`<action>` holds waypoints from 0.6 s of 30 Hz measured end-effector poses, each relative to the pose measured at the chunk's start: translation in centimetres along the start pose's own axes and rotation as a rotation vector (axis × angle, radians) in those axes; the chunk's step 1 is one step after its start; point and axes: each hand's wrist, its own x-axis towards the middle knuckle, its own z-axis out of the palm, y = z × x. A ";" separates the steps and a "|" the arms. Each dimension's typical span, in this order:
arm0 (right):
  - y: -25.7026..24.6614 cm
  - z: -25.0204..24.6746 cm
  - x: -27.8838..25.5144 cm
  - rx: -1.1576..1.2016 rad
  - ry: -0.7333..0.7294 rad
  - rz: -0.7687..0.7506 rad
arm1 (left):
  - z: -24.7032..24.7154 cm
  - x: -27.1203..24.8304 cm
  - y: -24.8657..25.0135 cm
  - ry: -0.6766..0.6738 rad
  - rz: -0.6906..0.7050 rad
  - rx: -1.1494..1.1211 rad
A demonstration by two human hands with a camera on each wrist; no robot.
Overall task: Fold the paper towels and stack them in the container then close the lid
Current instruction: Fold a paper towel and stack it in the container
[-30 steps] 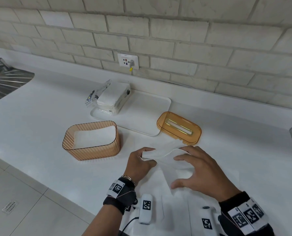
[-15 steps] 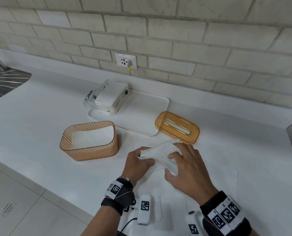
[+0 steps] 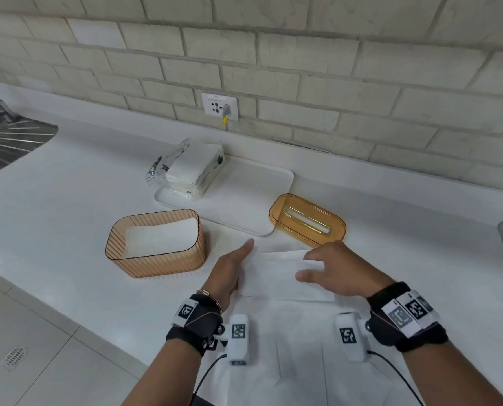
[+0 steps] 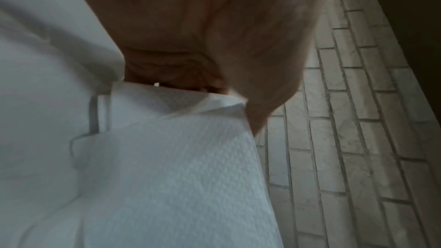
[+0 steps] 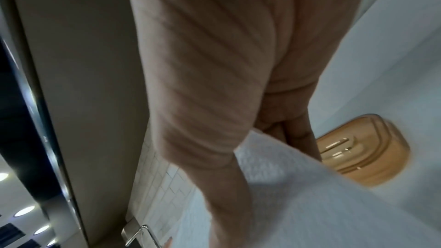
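A folded white paper towel (image 3: pixel 276 278) lies flat on the counter in front of me. My left hand (image 3: pixel 232 269) holds its left edge, index finger stretched forward; in the left wrist view the paper towel (image 4: pixel 179 167) runs in under the thumb and the curled fingers. My right hand (image 3: pixel 330 268) rests arched on its right part, thumb and fingertips pressing the top layer down. The ribbed amber container (image 3: pixel 121 232) stands to the left with a folded towel (image 3: pixel 159 237) inside. Its amber lid (image 3: pixel 307 219) (image 5: pixel 362 150) lies just beyond my right hand.
Unfolded white towels (image 3: pixel 291 356) are spread under my wrists at the counter's front edge. A white tray (image 3: pixel 253 200) behind carries an opened pack of paper towels (image 3: pixel 196 168). A steel sink (image 3: pixel 7 142) is far left, a wall socket (image 3: pixel 219 106) on the brick wall.
The towel, bunched and lifted between both hands before, now lies flat as a long folded strip. My hands have moved apart along it and my left index finger has straightened.
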 end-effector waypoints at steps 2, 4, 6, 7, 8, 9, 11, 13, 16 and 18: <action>0.1 -0.5 0.7 -0.026 -0.011 -0.017 | -0.2 0.4 -0.2 0.043 0.066 0.089; 0.3 -0.7 1.3 -0.064 0.030 -0.046 | -0.2 0.4 -0.3 0.048 0.101 0.130; 0.5 -0.7 1.6 -0.041 0.109 -0.090 | -0.1 0.4 -0.2 0.049 0.119 0.147; 0.6 -0.6 1.6 -0.008 0.162 -0.120 | 0.0 0.4 -0.3 0.052 0.125 0.156; 0.8 -0.5 1.6 0.024 0.213 -0.140 | -0.1 0.5 -0.4 0.051 0.125 0.169; 0.9 -0.5 1.6 0.052 0.253 -0.147 | -0.1 0.6 -0.5 0.044 0.121 0.185; 1.3 -0.2 1.6 0.085 0.299 -0.111 | -0.2 0.6 -0.6 0.018 0.125 0.190; 1.7 0.0 1.5 0.125 0.309 -0.057 | -0.4 0.6 -0.6 -0.008 0.120 0.171; 2.0 0.2 1.3 0.185 0.317 -0.045 | -0.3 0.6 -0.5 -0.011 0.099 0.139; 1.8 0.1 1.1 0.233 0.333 -0.059 | -0.3 0.7 -0.5 -0.005 0.084 0.121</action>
